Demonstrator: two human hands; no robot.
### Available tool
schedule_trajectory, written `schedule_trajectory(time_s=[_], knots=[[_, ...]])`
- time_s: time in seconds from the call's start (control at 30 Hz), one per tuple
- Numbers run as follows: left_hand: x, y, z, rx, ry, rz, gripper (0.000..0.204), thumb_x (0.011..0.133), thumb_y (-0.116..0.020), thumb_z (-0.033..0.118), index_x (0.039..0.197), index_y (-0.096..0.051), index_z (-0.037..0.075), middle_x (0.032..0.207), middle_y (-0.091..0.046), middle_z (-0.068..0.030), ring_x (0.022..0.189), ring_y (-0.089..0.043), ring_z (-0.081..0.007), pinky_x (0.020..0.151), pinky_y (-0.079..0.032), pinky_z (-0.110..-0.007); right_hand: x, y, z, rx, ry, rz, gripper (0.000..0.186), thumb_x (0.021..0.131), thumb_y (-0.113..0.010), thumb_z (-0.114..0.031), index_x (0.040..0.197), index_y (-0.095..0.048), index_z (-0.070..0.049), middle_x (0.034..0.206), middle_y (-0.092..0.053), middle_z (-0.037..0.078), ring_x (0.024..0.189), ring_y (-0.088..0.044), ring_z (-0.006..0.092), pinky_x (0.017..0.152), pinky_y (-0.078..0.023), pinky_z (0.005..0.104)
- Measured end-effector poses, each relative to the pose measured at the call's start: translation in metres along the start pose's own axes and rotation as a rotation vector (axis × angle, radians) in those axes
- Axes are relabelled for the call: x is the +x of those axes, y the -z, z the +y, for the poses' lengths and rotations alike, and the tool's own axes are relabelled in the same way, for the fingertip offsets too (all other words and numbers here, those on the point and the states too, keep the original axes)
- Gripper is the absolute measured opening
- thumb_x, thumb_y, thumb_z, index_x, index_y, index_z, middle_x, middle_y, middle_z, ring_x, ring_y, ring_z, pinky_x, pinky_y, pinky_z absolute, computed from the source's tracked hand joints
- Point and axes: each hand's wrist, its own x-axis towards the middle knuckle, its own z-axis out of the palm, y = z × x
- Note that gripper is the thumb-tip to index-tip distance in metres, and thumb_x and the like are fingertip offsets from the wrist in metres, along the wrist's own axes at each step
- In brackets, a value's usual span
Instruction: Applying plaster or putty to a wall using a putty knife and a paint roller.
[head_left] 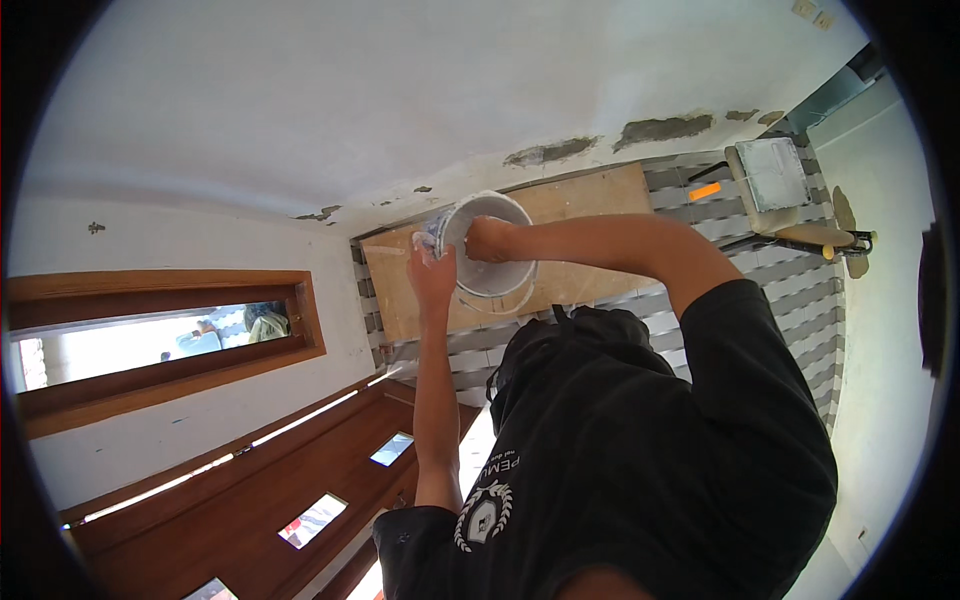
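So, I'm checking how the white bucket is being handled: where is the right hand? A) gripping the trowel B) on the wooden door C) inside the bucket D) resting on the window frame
C: the right hand reaches into the white bucket, while the left hand grips its rim.

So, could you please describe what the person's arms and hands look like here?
Both forearms are bare, with no gloves, watch or rings visible on the left hand or the right hand. Short black sleeves end above the elbows; the black shirt carries a white crest print.
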Motion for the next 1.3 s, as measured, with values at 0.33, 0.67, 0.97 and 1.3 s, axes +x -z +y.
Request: schedule_trajectory(time_s=[0.33,0.67,0.97,1.3], knots=[[-0.018,-0.016,-0.004,0.033,0.205,-0.216,0.052,0.072,-0.063,0.022,0.111,-0.05,-0.01,0.099,-0.058,-0.029,0.094,-0.057,-0.0432,0.081,-0.046,-0.044,-0.029,-0.042,0.005,1.106,-0.454,-0.082,0.026,0.074,-0.066,-0.028,0.07,-0.063,-0.003,0.062,-0.062,0.01,0.061,-0.062,0.0218,0.057,-0.049,0.0334],[0.019,0.004,-0.04,-0.081,0.252,0.038,0.051,0.07,-0.061,0.017,0.109,-0.05,-0.015,0.1,-0.057,-0.0321,0.091,-0.057,-0.0445,0.077,-0.047,-0.044,-0.156,0.003,0.062,1.963,-0.682,0.29,0.029,0.086,-0.062,-0.034,0.073,-0.059,-0.008,0.061,-0.055,0.0,0.049,-0.048,0.0076,0.044,-0.035,0.0236],[0.028,-0.018,-0.065,-0.083,0.085,0.199,0.029,0.068,-0.059,0.014,0.083,-0.05,-0.009,0.077,-0.054,-0.0251,0.074,-0.053,-0.0422,0.068,-0.043,-0.045,-0.201,0.086,0.096,2.36,-0.532,0.976,0.018,0.089,-0.06,-0.025,0.085,-0.053,-0.01,0.064,-0.048,-0.002,0.049,-0.04,0.0057,0.043,-0.03,0.0208],[0.009,-0.037,-0.08,0.082,0.155,0.154,0.06,0.069,-0.061,0.02,0.113,-0.046,-0.018,0.098,-0.058,-0.0315,0.094,-0.058,-0.0415,0.084,-0.045,-0.042,-0.248,0.196,0.226,1.089,-0.773,1.749,0.048,0.096,-0.045,-0.04,0.119,-0.056,0.0,0.071,-0.05,0.0,0.058,-0.044,0.0072,0.052,-0.036,0.0206]])
